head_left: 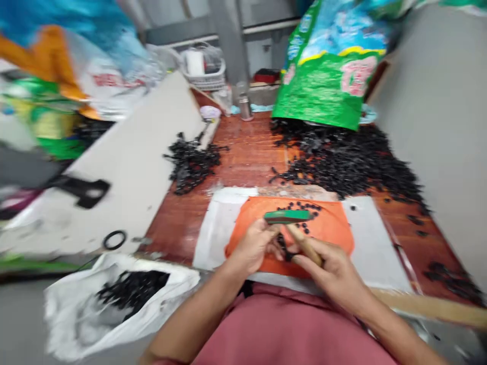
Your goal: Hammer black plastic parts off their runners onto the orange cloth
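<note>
My 2 hands above an orange sheet (338, 235). The left hand (253, 247), fingers curled, meets one end of a green bar (287, 217); I cannot tell what it grips. The right hand (335, 266) grips a wooden handle (305, 246), its upper end at the bar. Black beads (306, 231) dot the sheet; a black heap (342, 157) lies beyond.

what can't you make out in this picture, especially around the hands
All in the head view:
- thin black piece between left hand and right hand: full shape, partly covered by fingers
- flat green bar and tapered pale wooden handle: whether they join, blurred
- glossy green-and-blue plastic bag: its lettering, blurred; its top, cut off by the upper edge
- crumpled white sack: its bottom, hidden under black pieces
</note>
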A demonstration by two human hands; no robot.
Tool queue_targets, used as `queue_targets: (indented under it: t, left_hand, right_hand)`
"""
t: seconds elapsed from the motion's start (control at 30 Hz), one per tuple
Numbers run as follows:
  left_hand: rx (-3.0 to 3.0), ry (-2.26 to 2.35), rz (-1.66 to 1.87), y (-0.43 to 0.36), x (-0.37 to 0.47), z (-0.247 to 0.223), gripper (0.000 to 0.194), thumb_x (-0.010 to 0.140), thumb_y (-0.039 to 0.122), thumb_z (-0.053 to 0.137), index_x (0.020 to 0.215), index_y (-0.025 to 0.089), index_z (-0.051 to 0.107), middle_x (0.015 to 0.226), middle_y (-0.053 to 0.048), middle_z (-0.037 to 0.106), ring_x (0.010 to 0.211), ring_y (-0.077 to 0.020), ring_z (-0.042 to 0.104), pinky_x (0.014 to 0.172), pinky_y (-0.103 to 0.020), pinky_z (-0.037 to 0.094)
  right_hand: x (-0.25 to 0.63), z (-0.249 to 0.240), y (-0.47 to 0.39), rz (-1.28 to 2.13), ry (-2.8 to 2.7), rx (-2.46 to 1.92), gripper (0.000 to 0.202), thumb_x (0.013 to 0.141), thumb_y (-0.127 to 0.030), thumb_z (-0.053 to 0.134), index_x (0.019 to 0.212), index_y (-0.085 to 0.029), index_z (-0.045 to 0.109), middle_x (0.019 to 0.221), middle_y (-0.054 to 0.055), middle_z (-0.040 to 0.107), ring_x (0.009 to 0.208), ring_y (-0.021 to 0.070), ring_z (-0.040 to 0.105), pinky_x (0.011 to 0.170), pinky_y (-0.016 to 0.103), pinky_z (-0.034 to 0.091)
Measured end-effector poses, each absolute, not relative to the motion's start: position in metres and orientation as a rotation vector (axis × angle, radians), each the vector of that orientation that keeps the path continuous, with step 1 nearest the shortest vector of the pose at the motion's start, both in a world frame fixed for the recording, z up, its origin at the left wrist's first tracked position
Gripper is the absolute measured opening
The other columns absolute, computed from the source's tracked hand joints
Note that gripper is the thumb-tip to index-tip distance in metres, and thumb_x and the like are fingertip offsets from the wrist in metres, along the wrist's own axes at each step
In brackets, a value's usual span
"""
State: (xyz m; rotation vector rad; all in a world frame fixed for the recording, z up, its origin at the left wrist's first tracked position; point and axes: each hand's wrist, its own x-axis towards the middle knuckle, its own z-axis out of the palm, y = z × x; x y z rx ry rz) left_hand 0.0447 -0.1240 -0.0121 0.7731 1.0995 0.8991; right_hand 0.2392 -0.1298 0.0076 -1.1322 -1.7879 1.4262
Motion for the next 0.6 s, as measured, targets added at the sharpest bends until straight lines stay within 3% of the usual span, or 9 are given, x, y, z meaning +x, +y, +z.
queue_targets:
  t: [0.07,0.13,0.2,0.3,0.37,0.47,0.6]
  left_hand:
    - [1.095,1.345,0.861,-0.125,0.034,-0.008,0.055,0.095,0.046,0.052,0.141,0.015,0.054,0.06,0.001,0.064,0.052,-0.0167,0.062,0.052,-0.028,0.053]
    - [1.515,1.654,0.88,-0.128,0.023,0.0,0.052,0.097,0.04,0.053,0.145,0.02,0.053,0.08,-0.005,0.07,0.077,-0.0218,0.069,0.074,-0.037,0.059]
    - [1.889,1.703,0.871,-0.133,0.018,0.009,0.048,0.099,0.038,0.054,0.144,0.023,0.057,0.111,-0.011,0.07,0.106,-0.0263,0.067,0.098,-0.044,0.054]
    - [2.122,1.248,0.815,-0.139,0.022,0.014,0.045,0.105,0.036,0.043,0.148,0.025,0.052,0.142,-0.011,0.06,0.132,-0.0235,0.056,0.114,-0.04,0.043]
    - [2.08,1.009,0.778,-0.141,0.026,0.011,0.047,0.108,0.033,0.037,0.154,0.025,0.043,0.148,-0.009,0.058,0.134,-0.0191,0.056,0.114,-0.034,0.043]
    - [1.958,1.017,0.718,-0.14,0.03,0.002,0.052,0.107,0.033,0.036,0.158,0.021,0.033,0.129,-0.009,0.071,0.116,-0.0191,0.067,0.101,-0.031,0.051]
    - [1.951,1.001,0.819,-0.139,0.036,0.0,0.043,0.106,0.031,0.035,0.145,0.018,0.049,0.109,-0.009,0.074,0.099,-0.0195,0.07,0.092,-0.031,0.053]
  right_hand:
    - [0.249,0.004,-0.128,1.478,-1.632,-1.266,0.026,0.088,-0.046,0.072,0.096,-0.022,0.075,0.078,0.004,0.071,0.064,0.0182,0.063,0.057,0.026,0.049]
    - [0.257,-0.003,-0.124,1.696,-1.442,-1.332,0.037,0.087,-0.057,0.071,0.106,-0.024,0.071,0.051,-0.004,0.05,0.039,0.0121,0.041,0.038,0.023,0.031]
    - [0.26,-0.007,-0.122,1.87,-1.31,-1.307,0.042,0.084,-0.059,0.073,0.109,-0.026,0.068,0.047,-0.007,0.041,0.037,0.0111,0.034,0.036,0.024,0.026]
    - [0.258,-0.006,-0.123,1.928,-1.176,-1.274,0.046,0.081,-0.059,0.077,0.109,-0.024,0.065,0.048,-0.008,0.039,0.039,0.0091,0.032,0.038,0.022,0.026]
    - [0.255,-0.004,-0.124,1.897,-1.123,-1.281,0.048,0.081,-0.059,0.078,0.108,-0.022,0.062,0.049,-0.009,0.038,0.04,0.0073,0.031,0.039,0.02,0.025]
    - [0.249,-0.003,-0.124,1.931,-1.115,-1.247,0.046,0.082,-0.057,0.078,0.106,-0.022,0.06,0.053,-0.009,0.043,0.039,0.0048,0.03,0.04,0.018,0.023]
    - [0.238,-0.002,-0.122,2.072,-1.206,-1.037,0.045,0.084,-0.056,0.077,0.105,-0.021,0.057,0.069,-0.004,0.06,0.037,0.0016,0.03,0.036,0.017,0.024]
